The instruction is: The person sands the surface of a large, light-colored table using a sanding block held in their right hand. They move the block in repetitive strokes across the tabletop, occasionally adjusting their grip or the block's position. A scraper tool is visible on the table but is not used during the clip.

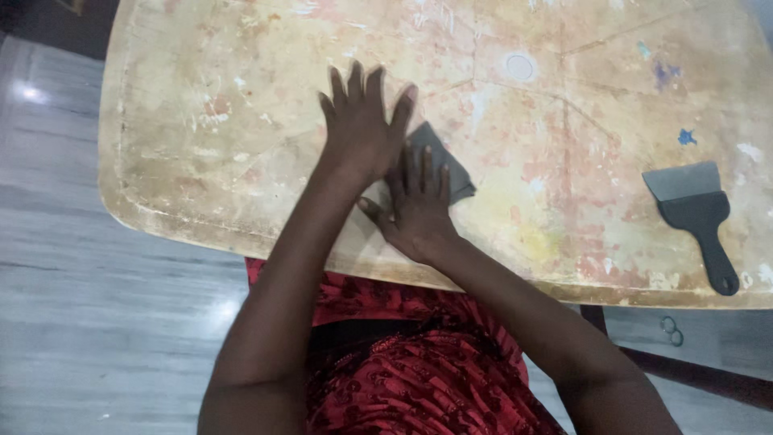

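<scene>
The surface [241, 185] in front of you was a worn, cream-coloured top, blotched with faded red and yellow stains and scratches, standing over a grey floor [97, 306]. Your left hand [362, 121] lay flat on it, palm down, its fingers [354, 84] spread apart and gripping nothing. Just below and to the right of those fingers, your right hand [415, 205] pressed down on a small dark grey sheet [439, 157], fingers [423, 173] stretched out and slightly apart, resting on the sheet rather than curled round it. The sheet lay flat on the surface, its upper corner showing between the two hands and its right edge poking out beyond your right fingertips. Well away to the right of both hands, a scraper [696, 213] with a black handle and a wide metal blade lay untouched near the surface's edge.
</scene>
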